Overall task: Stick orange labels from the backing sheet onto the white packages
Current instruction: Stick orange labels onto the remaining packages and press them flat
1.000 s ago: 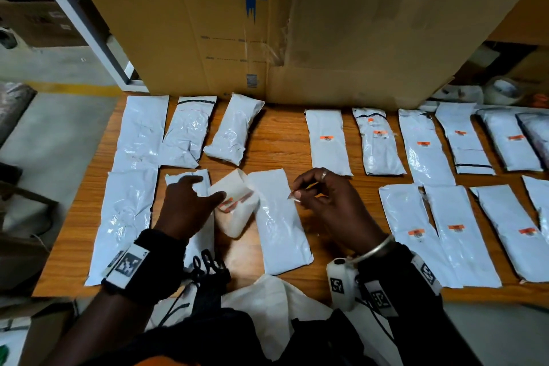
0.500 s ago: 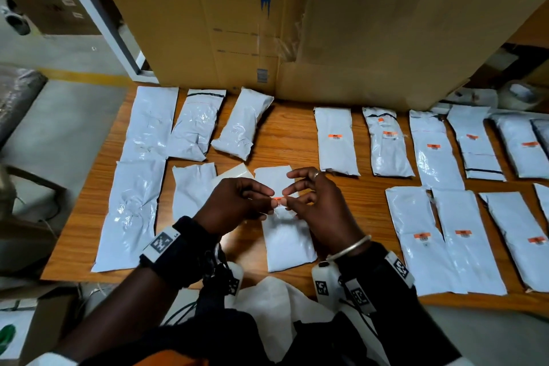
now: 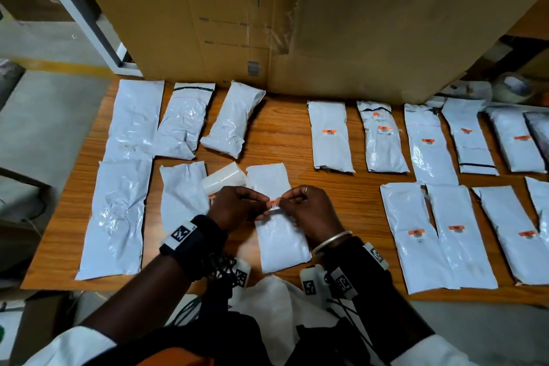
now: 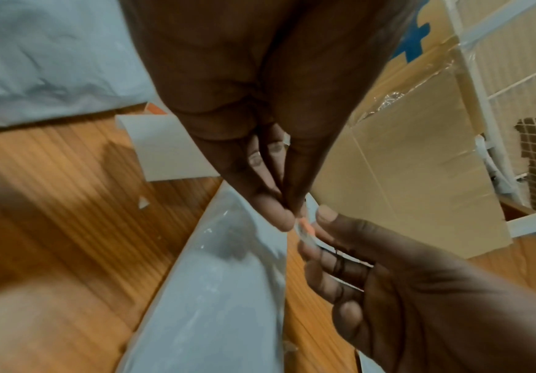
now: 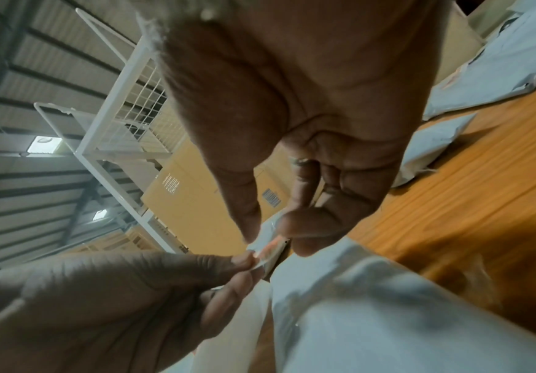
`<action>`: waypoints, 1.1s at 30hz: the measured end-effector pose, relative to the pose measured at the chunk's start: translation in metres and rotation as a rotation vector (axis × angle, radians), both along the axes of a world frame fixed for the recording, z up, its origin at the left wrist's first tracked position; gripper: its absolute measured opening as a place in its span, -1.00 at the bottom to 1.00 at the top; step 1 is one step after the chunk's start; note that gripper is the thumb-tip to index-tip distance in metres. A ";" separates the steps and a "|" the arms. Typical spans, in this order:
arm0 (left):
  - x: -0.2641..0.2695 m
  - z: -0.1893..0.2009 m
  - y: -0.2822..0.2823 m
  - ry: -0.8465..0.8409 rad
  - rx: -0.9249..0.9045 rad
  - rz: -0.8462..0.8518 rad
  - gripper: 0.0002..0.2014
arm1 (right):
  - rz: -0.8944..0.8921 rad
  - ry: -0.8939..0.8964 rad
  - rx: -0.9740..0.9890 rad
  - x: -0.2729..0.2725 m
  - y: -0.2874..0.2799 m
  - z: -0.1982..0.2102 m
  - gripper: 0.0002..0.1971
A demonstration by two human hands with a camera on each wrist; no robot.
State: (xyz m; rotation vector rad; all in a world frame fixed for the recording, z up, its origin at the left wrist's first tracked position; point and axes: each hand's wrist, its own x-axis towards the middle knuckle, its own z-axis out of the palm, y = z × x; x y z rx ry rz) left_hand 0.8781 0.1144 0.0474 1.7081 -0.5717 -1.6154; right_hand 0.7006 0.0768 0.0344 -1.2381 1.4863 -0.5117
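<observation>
Beyond my hands stood a big cardboard box, its wall rising from the far edge of the worktop; it carried a blue mark near its top and a small printed barcode patch low down, too small for me to read. White packages lay flat in rows on the wood to either side of my hands. Those out to my right each bore an orange label with a barcode, the print too fine to make out, while those to my left showed none.

One unlabelled package lay directly under my hands, running from beyond my fingertips back towards my wrists. The white backing sheet sat curled just beyond my left hand, an orange strip showing at its near edge.

I held both hands raised a little above that package, knuckles up, wrists close together. My left hand pinched one end of a single orange label between thumb and fingertips, and my right hand pinched the other end the same way, so the label hung stretched between them. Its upper band was orange, with a barcode on white below. A ring sat on a finger of my right hand.
</observation>
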 end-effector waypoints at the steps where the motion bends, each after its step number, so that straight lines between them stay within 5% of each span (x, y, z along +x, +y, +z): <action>1: 0.000 -0.002 0.000 -0.001 0.006 0.007 -0.87 | -0.003 -0.006 0.002 0.001 0.000 -0.003 -0.79; 9: -0.005 -0.012 0.003 -0.039 0.021 0.026 -0.92 | -0.012 -0.038 0.048 -0.005 0.002 -0.018 -0.96; 16: -0.013 -0.023 0.010 -0.208 -0.014 0.029 -0.96 | 0.063 0.040 0.006 -0.004 0.007 -0.025 -0.93; 25: -0.017 -0.024 0.011 -0.257 0.018 0.065 -0.93 | 0.030 -0.001 -0.004 -0.004 0.008 -0.024 -0.97; 33: -0.023 -0.034 0.016 -0.252 0.054 0.124 -0.92 | 0.128 0.139 -0.140 0.000 0.009 -0.042 -0.98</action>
